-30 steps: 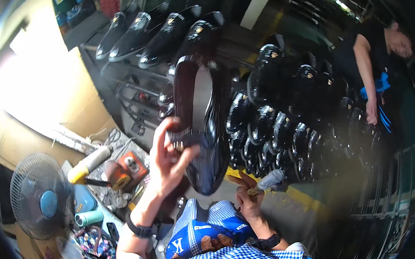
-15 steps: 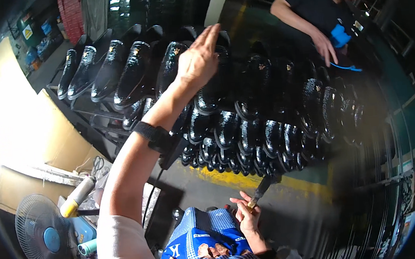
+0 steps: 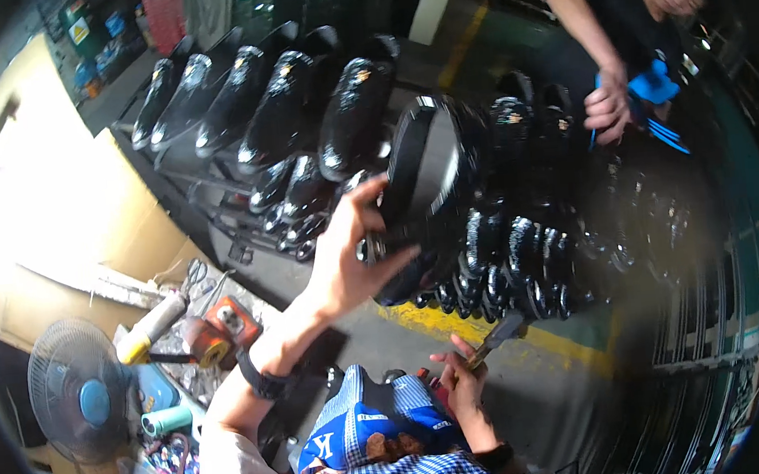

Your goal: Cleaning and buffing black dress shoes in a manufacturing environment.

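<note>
Glossy black shoes with gold ornaments stand in rows on a rack ahead of me. In front of the rack, one black shoe (image 3: 407,159) is tilted so that its opening and pale insole show. My left hand (image 3: 341,262) has its thumb and fingers around the near end of this shoe; some fingers are hidden behind it. Low in the view, nearer my body, my right hand (image 3: 464,382) is closed on the handle of a flat brush (image 3: 497,336). The dark end of the brush points up and right, apart from the shoes.
Left of me, a cluttered bench carries a heat-gun-like tool (image 3: 159,321), a red socket box (image 3: 233,320) and a teal bottle (image 3: 167,421). A fan (image 3: 78,394) stands beside it. Across the rack at far right, a co-worker's hand (image 3: 610,107) holds something blue.
My left hand has come down and back from over the rack, and a shoe is now tilted in it. My right hand keeps the brush nearly in place. The co-worker's hand has shifted.
</note>
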Demonstrator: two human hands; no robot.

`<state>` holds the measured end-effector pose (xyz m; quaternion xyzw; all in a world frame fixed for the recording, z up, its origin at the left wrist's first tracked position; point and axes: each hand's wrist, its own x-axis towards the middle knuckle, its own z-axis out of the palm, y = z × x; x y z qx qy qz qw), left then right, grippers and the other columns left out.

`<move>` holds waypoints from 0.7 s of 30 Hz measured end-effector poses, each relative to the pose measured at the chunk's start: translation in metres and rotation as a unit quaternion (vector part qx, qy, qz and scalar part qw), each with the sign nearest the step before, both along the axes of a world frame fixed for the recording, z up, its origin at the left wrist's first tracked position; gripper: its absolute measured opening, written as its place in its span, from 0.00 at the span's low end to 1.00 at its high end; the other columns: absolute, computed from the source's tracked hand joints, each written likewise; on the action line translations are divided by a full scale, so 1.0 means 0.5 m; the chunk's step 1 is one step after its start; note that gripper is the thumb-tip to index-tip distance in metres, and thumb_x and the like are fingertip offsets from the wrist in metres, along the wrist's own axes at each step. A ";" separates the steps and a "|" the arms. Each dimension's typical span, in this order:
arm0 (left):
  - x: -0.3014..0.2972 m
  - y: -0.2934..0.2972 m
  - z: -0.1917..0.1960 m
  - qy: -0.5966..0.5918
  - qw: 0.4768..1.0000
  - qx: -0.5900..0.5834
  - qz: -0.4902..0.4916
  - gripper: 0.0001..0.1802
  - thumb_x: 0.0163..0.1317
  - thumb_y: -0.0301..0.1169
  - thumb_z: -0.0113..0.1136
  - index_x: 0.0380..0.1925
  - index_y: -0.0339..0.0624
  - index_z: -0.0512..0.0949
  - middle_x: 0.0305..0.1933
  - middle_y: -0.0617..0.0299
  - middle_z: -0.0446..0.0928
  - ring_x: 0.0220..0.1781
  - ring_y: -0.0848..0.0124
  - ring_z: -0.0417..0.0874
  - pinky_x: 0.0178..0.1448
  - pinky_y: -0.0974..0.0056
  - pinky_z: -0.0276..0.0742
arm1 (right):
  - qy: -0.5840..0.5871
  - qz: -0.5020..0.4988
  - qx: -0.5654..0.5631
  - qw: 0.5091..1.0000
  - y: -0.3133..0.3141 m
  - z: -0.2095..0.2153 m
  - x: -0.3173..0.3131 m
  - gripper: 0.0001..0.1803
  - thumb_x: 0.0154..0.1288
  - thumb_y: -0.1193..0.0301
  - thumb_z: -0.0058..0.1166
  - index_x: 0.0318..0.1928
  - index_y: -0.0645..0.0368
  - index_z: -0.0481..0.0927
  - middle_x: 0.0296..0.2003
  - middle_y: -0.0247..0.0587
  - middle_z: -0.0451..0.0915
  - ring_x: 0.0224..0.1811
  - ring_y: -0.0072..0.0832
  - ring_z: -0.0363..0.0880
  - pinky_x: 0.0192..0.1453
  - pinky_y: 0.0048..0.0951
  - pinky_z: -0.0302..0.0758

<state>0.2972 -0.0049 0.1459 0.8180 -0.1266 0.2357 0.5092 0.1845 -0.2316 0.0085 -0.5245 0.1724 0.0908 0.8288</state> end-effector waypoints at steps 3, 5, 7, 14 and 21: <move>-0.089 0.013 -0.049 -0.080 0.996 0.029 0.017 0.24 0.37 0.23 0.71 0.32 0.36 0.66 0.57 0.43 0.64 0.52 0.59 0.73 0.44 0.65 0.75 | 0.015 0.022 -0.020 0.999 0.020 0.002 0.028 0.22 0.57 0.73 0.50 0.53 0.64 0.67 0.27 0.47 0.79 0.07 0.11 0.52 0.11 0.15 0.52; -0.129 0.032 -0.098 -0.095 0.995 0.007 0.040 0.22 0.37 0.25 0.71 0.24 0.39 0.63 0.55 0.42 0.65 0.53 0.50 0.72 0.49 0.60 0.75 | 0.009 0.048 -0.040 0.998 0.044 0.001 0.039 0.19 0.58 0.74 0.49 0.51 0.64 0.69 0.28 0.48 0.79 0.07 0.10 0.52 0.11 0.14 0.51; -0.171 0.052 -0.136 -0.082 0.993 0.030 0.081 0.21 0.36 0.26 0.70 0.23 0.40 0.64 0.55 0.42 0.65 0.53 0.50 0.72 0.46 0.61 0.77 | -0.052 0.064 -0.020 0.996 0.059 -0.023 0.046 0.17 0.57 0.74 0.49 0.48 0.64 0.72 0.30 0.48 0.80 0.07 0.10 0.53 0.11 0.14 0.50; -0.299 0.101 -0.243 -0.036 0.971 0.008 0.238 0.21 0.33 0.24 0.70 0.23 0.40 0.66 0.55 0.40 0.66 0.51 0.52 0.74 0.43 0.63 0.78 | -0.004 0.149 -0.051 0.988 0.150 -0.018 0.036 0.12 0.55 0.73 0.50 0.40 0.66 0.75 0.33 0.45 0.80 0.08 0.11 0.54 0.11 0.15 0.49; -0.390 0.144 -0.308 -0.041 0.946 0.015 0.322 0.10 0.30 0.16 0.55 0.17 0.36 0.68 0.51 0.38 0.69 0.54 0.40 0.68 0.53 0.53 0.71 | 0.001 0.220 -0.044 0.975 0.209 -0.048 0.031 0.11 0.54 0.75 0.51 0.39 0.65 0.77 0.32 0.46 0.80 0.08 0.12 0.55 0.11 0.15 0.52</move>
